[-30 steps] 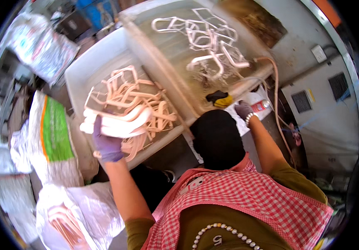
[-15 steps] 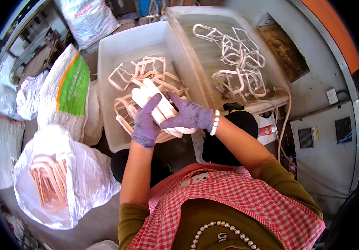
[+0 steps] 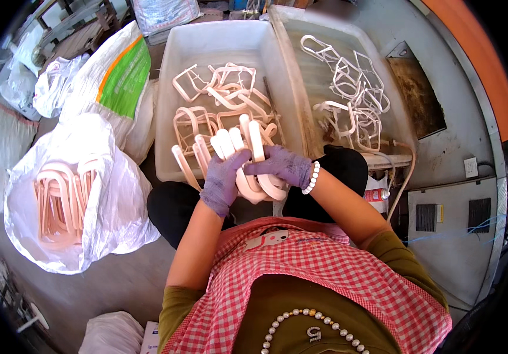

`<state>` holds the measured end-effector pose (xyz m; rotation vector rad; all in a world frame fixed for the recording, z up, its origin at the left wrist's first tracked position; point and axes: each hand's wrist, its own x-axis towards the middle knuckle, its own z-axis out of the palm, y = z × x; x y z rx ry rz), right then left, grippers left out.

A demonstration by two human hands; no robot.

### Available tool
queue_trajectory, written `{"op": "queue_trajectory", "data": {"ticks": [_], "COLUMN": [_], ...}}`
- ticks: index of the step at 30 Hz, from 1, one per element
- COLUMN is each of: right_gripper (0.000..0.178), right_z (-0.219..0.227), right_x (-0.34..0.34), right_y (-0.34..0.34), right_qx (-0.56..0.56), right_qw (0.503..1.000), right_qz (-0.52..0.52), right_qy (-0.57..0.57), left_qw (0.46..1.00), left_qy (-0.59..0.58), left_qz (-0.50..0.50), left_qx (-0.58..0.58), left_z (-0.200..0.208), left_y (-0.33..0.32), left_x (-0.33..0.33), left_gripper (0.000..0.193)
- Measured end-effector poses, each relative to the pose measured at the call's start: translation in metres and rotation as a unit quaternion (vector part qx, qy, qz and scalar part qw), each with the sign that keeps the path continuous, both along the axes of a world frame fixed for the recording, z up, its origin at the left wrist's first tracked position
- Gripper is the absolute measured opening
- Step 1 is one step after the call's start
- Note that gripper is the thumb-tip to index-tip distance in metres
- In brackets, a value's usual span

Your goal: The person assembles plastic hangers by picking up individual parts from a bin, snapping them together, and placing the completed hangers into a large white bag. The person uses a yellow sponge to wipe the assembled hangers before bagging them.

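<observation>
A bundle of several pale pink, U-shaped plastic frames (image 3: 248,187) is between my two purple-gloved hands, above the near edge of a white tub. My left hand (image 3: 223,184) wraps round the bundle's left side. On the other side my right hand (image 3: 283,165) grips it with bent fingers. The frames' straight ends point away from me and the curved ends face my lap. Behind them, more pink frames (image 3: 195,121) lie tangled in the white tub (image 3: 174,59).
A second tub (image 3: 314,138), to the right, holds pale frames (image 3: 348,82) in water. At left stands an open white plastic bag (image 3: 112,206) with stacked pink frames (image 3: 59,197). A green-and-white sack (image 3: 125,79) leans behind it. A hose (image 3: 406,183) hangs at the right.
The bundle has turned, so its ends now point more directly away from me and its frames fan apart. Both hands still hold it. My view has shifted, moving the tubs rightward.
</observation>
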<state>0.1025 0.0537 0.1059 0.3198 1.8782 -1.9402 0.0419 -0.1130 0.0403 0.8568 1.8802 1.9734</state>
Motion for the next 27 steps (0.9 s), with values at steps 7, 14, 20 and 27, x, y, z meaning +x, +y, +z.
{"op": "queue_trajectory", "data": {"ticks": [7,14,20,27], "right_gripper": [0.034,0.056,0.073,0.068], "right_z": [0.003,0.017,0.025,-0.005], "right_x": [0.009,0.013,0.025,0.022], "right_y": [-0.004,-0.017,-0.020,-0.012], "right_qx": [0.070,0.247,0.337,0.358], "right_qw": [0.991,0.958,0.937,0.923], "right_qz": [-0.059,-0.012,0.026,0.023], "right_qy": [0.097,0.142,0.090,0.142], "left_qw": [0.855,0.910,0.999,0.972], "left_qy": [-0.475,-0.398,-0.039,-0.199], "left_qz": [0.007,-0.011,0.004,-0.030], "left_qx": [0.206,0.117,0.000,0.121], "left_z": [0.049,0.064,0.039,0.023], "left_y": [-0.003,0.007,0.010,0.014], "left_x": [0.005,0.014,0.025,0.026], "left_gripper": [0.035,0.062,0.055,0.049]}}
